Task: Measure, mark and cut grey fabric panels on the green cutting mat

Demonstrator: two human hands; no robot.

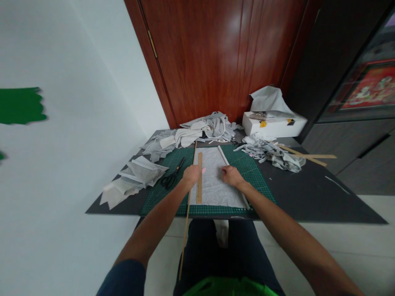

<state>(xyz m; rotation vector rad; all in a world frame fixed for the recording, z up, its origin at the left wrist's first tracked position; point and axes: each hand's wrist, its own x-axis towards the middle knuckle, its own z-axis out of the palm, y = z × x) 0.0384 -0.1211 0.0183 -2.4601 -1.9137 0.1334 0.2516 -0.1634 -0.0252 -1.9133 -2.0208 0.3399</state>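
A pale grey piece of cloth point(216, 187) lies flat on the green cutting mat point(247, 158). My left hand point(191, 174) rests at the cloth's left side with its fingers closed, against a short wooden ruler point(199, 185) and over a long thin wooden strip point(186, 224). What that hand grips is hidden. A small pink piece point(203, 170) shows by the ruler. My right hand point(232, 176) is on the right part of the cloth, fingers curled in; I cannot make out anything in them. Beside it, a pale narrow strip point(222, 155) runs along the cloth's right edge.
Black scissors point(173, 176) lie left of the cloth. Folded fabric point(143, 172) is at the left, a scrap heap point(212, 126) at the back, more scraps point(271, 152) at the right near crossed wooden rulers point(308, 156). A white box point(274, 125) stands back right on the dark table point(308, 193).
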